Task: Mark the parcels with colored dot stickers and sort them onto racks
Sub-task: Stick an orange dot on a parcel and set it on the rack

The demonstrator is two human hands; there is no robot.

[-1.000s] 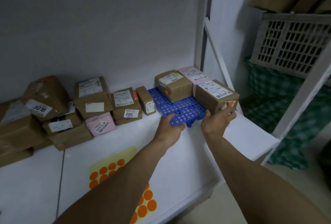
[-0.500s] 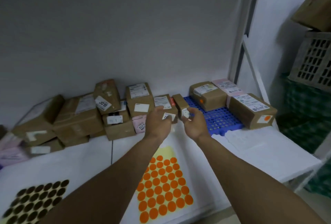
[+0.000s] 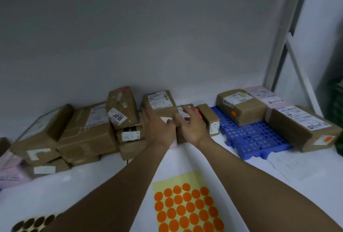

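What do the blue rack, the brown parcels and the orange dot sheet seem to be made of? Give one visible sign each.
Blue rack: likely moulded plastic, slightly glossy; even colour, regular grid of holes.
Brown parcels: seemingly cardboard, matte; creased edges, tape, paper labels.
Orange dot sheet: probably paper stickers on pale yellow backing, matte.

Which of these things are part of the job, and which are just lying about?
Job: parcel pile, orange stickers, dark stickers, blue rack, marked parcels on it, left hand, right hand.
Lying about: paper sheet, green thing at right.
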